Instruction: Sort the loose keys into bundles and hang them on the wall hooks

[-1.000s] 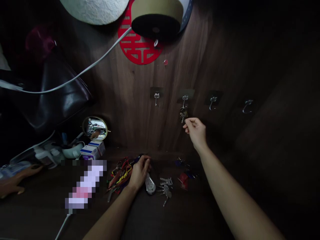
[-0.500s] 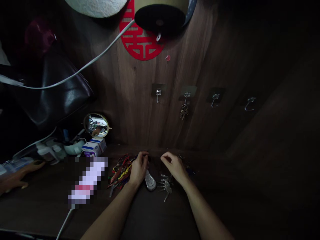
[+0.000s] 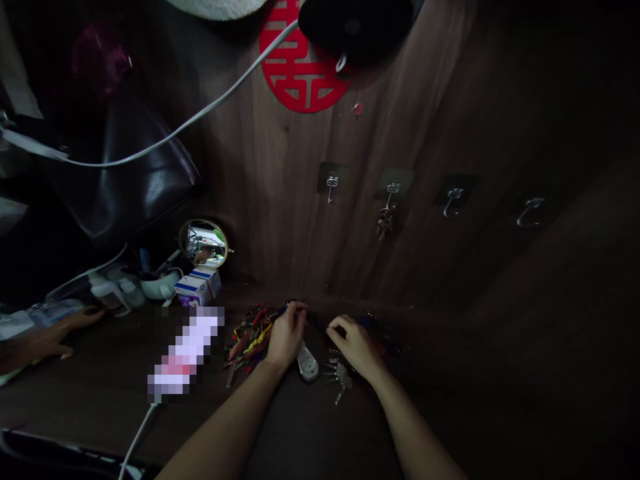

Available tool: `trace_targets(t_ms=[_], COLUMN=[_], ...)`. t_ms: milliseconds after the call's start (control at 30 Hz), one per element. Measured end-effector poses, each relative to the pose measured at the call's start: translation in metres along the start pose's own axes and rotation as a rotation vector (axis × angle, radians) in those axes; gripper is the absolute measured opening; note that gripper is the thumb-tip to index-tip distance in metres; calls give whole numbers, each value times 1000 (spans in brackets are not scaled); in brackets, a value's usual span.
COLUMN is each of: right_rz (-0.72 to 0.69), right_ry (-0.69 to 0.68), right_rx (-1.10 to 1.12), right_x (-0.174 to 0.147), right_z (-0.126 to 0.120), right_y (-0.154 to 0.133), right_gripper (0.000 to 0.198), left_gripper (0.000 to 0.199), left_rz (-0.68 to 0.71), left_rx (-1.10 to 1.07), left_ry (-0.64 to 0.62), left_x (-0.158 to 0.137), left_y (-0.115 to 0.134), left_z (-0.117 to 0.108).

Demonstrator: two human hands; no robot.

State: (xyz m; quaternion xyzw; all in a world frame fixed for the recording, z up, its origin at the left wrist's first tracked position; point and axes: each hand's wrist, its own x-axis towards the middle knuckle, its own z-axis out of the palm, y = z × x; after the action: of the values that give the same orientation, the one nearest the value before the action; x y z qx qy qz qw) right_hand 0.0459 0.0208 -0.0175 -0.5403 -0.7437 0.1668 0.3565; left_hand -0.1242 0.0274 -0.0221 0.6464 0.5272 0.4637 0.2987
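Note:
Over the dark wooden tabletop, my left hand [image 3: 287, 339] is closed, fingers curled at the right edge of a heap of coloured cords [image 3: 250, 337]. A grey remote-like fob [image 3: 307, 363] lies just right of that hand. My right hand [image 3: 354, 343] is also closed, thumb and forefinger pinched together. Whatever either hand holds is too small and dark to make out. Below the right hand, a bunch of keys [image 3: 343, 377] lies fanned out. More small dark items [image 3: 390, 337] lie behind and right of it, hard to tell in the shadow.
Metal hooks line the wooden wall; a key bunch [image 3: 385, 225] hangs from one hook [image 3: 393, 190]. Leftward are a round mirror [image 3: 204, 243], small boxes [image 3: 197, 288], bottles [image 3: 107, 291], a blurred-out device [image 3: 187, 350] on a white cable, a brown hand-like shape [image 3: 45, 340] and a dark leather bag [image 3: 145, 167].
The whole view has shifted, so the wall and table things appear farther right and slightly higher. Both hands keep nearly the same closed pose near the cords and keys.

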Motion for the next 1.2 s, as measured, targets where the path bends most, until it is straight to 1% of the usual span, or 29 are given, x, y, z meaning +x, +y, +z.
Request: trace_targets(t_ms=[133, 200, 300, 400, 533, 700, 767, 867, 967, 1067, 1200], right_rz=[130, 166, 217, 264, 292, 341, 353, 362, 335, 299, 286], right_ry=[13, 26, 31, 29, 40, 75, 78, 92, 89, 89, 110], right_rx=[261, 416, 603, 726, 894, 1130, 1168, 1164, 1151, 1148, 1163], right_x=[1, 2, 4, 4, 3, 3, 4, 5, 5, 5, 5], right_z=[-2, -2, -2, -3, -4, -5, -6, -6, -5, -5, -4], right_y=[-2, -3, -5, -9, -13, -18, -19, -21, -21, -21, -19], right_gripper=[19, 23, 30, 32, 29, 28, 28, 28, 27, 25, 24], left_gripper=[24, 24, 26, 28, 31, 36, 36, 36, 35, 31, 26], left_rz=[87, 137, 173, 212, 217, 165, 123, 71, 44, 40, 25], left_rx=[50, 73, 71, 35, -7, -135, -214, -330, -415, -428, -389], left_ry=[-9, -18, -65, -121, -170, -174, -173, -164, -155, -156, -165], left_x=[0, -1, -2, -3, -8, -10, -9, -8, -8, -8, -9], left_y=[-1, -1, 1, 6, 12, 14, 15, 16, 19, 19, 17], left_z=[0, 0, 0, -2, -4, -3, -2, 0, 1, 1, 2])
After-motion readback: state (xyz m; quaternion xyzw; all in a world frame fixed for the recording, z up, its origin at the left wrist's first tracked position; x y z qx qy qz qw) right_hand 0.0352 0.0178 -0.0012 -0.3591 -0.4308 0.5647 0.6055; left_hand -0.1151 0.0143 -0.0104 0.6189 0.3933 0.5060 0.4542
